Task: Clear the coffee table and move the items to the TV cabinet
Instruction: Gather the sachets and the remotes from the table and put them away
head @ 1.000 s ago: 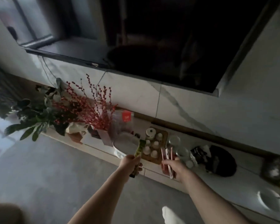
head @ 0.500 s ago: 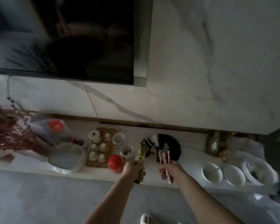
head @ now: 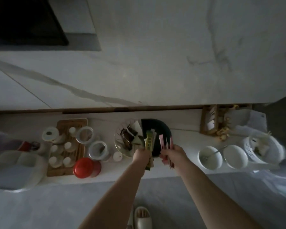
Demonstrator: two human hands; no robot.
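My left hand [head: 141,155] grips a bundle of green and yellow stick packets [head: 149,142] upright. My right hand [head: 173,153] grips several pink stick packets [head: 165,142]. Both hands hover over the front of the white TV cabinet top [head: 185,134], just in front of a dark round plate [head: 157,128]. A glass dish [head: 125,138] holding dark wrappers sits against the plate's left side.
To the left stand two white jars [head: 85,135], a red-lidded jar [head: 83,167], a wooden tea tray [head: 68,146] with small cups and a white lidded box [head: 15,169]. Two white bowls [head: 210,157] and a white basket [head: 262,147] sit right. A slipper [head: 142,217] lies below.
The view has swung right along the cabinet and down. Both hands, still holding their packets, have come over the dark plate; the plant and red branches have left the view.
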